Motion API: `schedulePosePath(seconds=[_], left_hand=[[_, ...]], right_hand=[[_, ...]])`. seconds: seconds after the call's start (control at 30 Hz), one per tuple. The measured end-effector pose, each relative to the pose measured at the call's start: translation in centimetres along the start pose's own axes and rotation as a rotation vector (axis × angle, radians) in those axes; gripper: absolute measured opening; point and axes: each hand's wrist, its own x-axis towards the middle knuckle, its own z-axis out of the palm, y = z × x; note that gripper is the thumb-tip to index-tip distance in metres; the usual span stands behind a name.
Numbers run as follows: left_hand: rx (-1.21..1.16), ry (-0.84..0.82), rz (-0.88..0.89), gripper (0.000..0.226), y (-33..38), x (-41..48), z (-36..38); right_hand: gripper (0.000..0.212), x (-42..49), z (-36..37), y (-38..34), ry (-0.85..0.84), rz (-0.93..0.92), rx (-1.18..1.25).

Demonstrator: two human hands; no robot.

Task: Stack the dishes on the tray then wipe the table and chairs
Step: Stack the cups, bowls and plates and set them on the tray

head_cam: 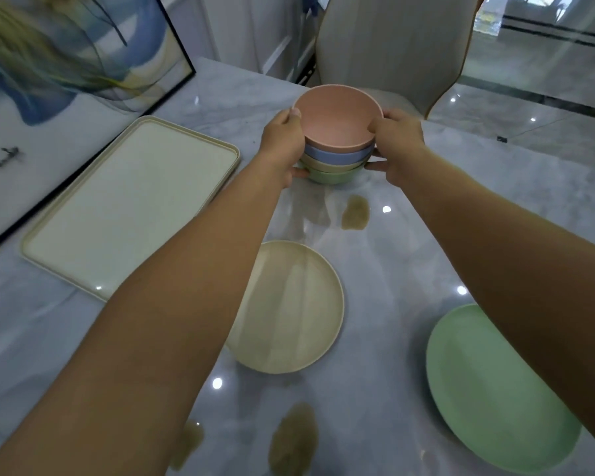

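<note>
A stack of bowls (337, 132), pink on top, then blue, beige and green, is at the far middle of the marble table (409, 255). My left hand (284, 146) grips its left side and my right hand (397, 146) grips its right side. Whether the stack rests on the table or is lifted I cannot tell. A cream rectangular tray (124, 207) lies to the left, with nothing on it. A beige plate (296, 310) lies near the middle, partly under my left forearm. A green plate (495, 396) lies at the near right, partly under my right forearm.
Brown spills mark the table: one (355, 214) just below the bowls, two more (292, 441) at the near edge. A framed painting (66, 63) leans at the left behind the tray. A beige chair (392, 46) stands at the far side.
</note>
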Motion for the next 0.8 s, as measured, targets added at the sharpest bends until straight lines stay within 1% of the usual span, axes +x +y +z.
schedulePosePath(seconds=[0.17, 0.3, 0.37, 0.43, 0.5, 0.63, 0.8], left_hand=[[0.018, 0.053, 0.05, 0.042, 1.3, -2.7, -4.2], [0.076, 0.092, 0.049, 0.039, 1.2, -5.1, -10.1], [0.097, 0.104, 0.047, 0.036, 1.3, -6.4, -13.4], [0.115, 0.122, 0.03, 0.038, 1.6, -7.7, -16.4], [0.115, 0.141, 0.02, 0.04, 2.1, -9.0, -19.2], [0.097, 0.178, 0.006, 0.035, 2.3, -11.1, -24.2], [0.113, 0.255, -0.067, 0.044, 0.9, -12.6, -31.1]], right_hand=[[0.025, -3.4, 2.9, -0.7, -0.054, -0.019, 0.094], [0.016, -7.4, 7.2, -0.7, -0.112, 0.033, 0.182], [0.02, -9.4, 9.4, -0.9, -0.154, 0.056, 0.197], [0.025, -11.0, 11.7, -1.5, -0.192, 0.048, 0.194], [0.026, -12.6, 14.0, -2.2, -0.232, 0.023, 0.184], [0.025, -15.7, 18.3, -2.9, -0.312, 0.01, 0.145], [0.025, -19.3, 24.3, -2.5, -0.414, 0.066, 0.162]])
